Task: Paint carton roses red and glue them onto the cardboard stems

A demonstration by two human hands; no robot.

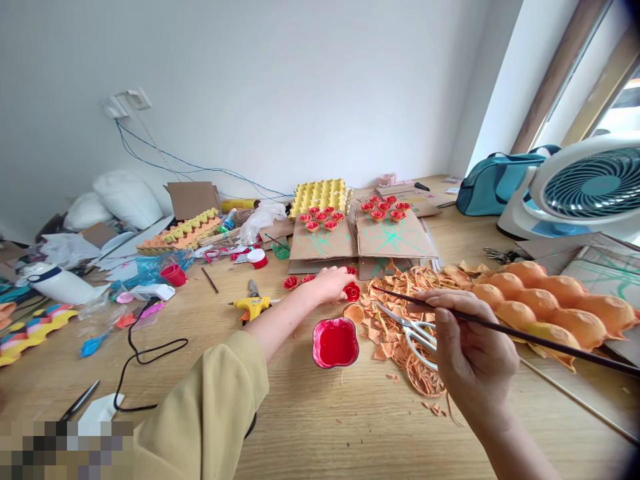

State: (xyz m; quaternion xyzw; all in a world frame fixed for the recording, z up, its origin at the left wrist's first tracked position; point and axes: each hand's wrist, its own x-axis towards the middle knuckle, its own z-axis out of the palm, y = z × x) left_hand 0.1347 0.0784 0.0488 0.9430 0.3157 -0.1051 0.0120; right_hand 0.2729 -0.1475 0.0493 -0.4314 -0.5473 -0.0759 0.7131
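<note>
My left hand point(331, 285) reaches out over the table, its fingers curled down at a red egg-carton flower point(352, 291). More red flowers point(291, 283) lie beside that hand, partly hidden by it. In my right hand point(473, 340) is a thin dark paintbrush point(500, 327), held in a pinch and slanting, its tip pointing left above orange scraps. Between my arms stands a wavy-rimmed bowl of red paint point(336, 343). Just behind it sits an unpainted orange carton cup point(354, 312). Silver scissors point(413, 331) lie on the scraps next to my right hand.
Cardboard sheets point(325, 243) with green lines carry clusters of red flowers. Orange scraps point(385, 333) and an orange egg carton point(555, 300) occupy the right, near a white fan point(590, 187). A yellow glue gun point(251, 308) and its black cable lie left, among clutter and a white bottle point(60, 283).
</note>
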